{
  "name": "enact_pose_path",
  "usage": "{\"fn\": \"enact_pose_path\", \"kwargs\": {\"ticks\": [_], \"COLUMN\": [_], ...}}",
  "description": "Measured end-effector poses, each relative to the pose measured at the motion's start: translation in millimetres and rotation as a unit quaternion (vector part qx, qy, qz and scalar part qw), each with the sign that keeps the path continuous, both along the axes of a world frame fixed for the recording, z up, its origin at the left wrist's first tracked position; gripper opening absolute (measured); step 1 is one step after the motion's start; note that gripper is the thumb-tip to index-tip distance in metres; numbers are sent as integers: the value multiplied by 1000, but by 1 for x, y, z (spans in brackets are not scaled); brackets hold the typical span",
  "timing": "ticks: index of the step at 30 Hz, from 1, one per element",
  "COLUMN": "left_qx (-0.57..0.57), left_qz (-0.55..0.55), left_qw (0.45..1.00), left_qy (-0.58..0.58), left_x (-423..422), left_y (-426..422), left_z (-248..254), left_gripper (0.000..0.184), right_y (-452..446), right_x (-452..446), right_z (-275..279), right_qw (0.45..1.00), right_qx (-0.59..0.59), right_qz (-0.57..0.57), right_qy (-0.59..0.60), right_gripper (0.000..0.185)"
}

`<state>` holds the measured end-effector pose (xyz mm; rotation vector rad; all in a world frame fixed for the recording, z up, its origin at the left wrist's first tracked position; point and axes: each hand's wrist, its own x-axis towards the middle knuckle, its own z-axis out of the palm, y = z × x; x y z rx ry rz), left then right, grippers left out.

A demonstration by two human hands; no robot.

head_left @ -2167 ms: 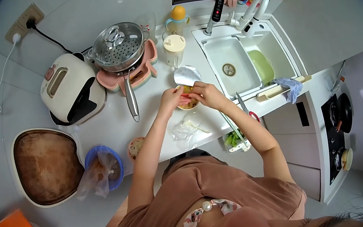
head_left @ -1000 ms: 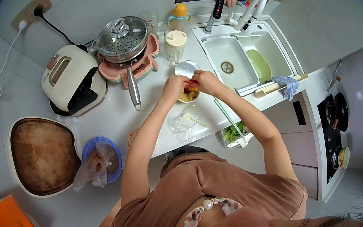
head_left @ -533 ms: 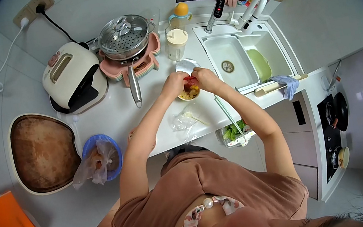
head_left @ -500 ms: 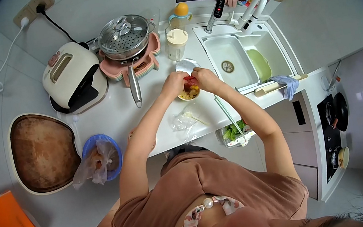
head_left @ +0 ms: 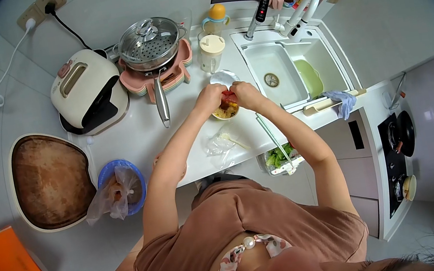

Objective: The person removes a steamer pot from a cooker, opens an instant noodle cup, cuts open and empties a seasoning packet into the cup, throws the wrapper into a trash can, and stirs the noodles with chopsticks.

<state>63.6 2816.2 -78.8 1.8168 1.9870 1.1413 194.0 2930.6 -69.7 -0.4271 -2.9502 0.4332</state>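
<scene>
Above a small round tub (head_left: 227, 116) of food on the counter, my two hands meet with fingers pinched. My left hand (head_left: 209, 99) grips the left side of a small red packet (head_left: 229, 98), and my right hand (head_left: 247, 95) grips its right side. Yellowish, dark-flecked contents show in the tub below; I cannot make out what they are. Just behind the hands lies a round silvery lid (head_left: 224, 78), possibly joined to the tub. A crumpled clear plastic wrapper (head_left: 220, 144) rests on the counter nearer my body.
Behind stand a lidded clear jug (head_left: 212, 53) and a steamer pan (head_left: 150, 47), its handle (head_left: 162, 107) jutting forward. A rice cooker (head_left: 88, 93) and blue basket (head_left: 135, 202) are left. Right are the sink (head_left: 279, 104) and a crate of greens (head_left: 277, 157) below the counter edge.
The red packet has shifted slightly between my fingers above the tub. Both hands stay almost in the same place, and nothing else has visibly moved.
</scene>
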Motion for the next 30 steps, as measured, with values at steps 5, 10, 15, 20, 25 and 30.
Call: {"fn": "enact_pose_path", "kwargs": {"ticks": [5, 10, 15, 20, 25, 30], "left_qx": [-13, -1, -40, -53, -49, -35], "left_qz": [-5, 5, 21, 37, 22, -16], "left_qw": [999, 999, 999, 998, 999, 999], "left_qy": [31, 32, 30, 7, -5, -1], "left_x": [-3, -1, -2, -3, -5, -8], "left_y": [0, -1, 2, -1, 2, 3], "left_z": [0, 5, 7, 7, -1, -9], "left_gripper": [12, 11, 11, 10, 9, 10], "right_y": [-3, 0, -10, -2, -3, -6], "right_x": [2, 2, 1, 2, 4, 6], "right_z": [5, 4, 22, 15, 6, 12], "right_qw": [1000, 999, 999, 999, 1000, 1000], "right_qx": [-3, 1, -36, -6, 27, 4], "right_qz": [5, 4, -16, -5, 3, 0], "right_qy": [28, 33, -15, -43, -16, -29], "right_gripper": [24, 24, 17, 16, 8, 9]}}
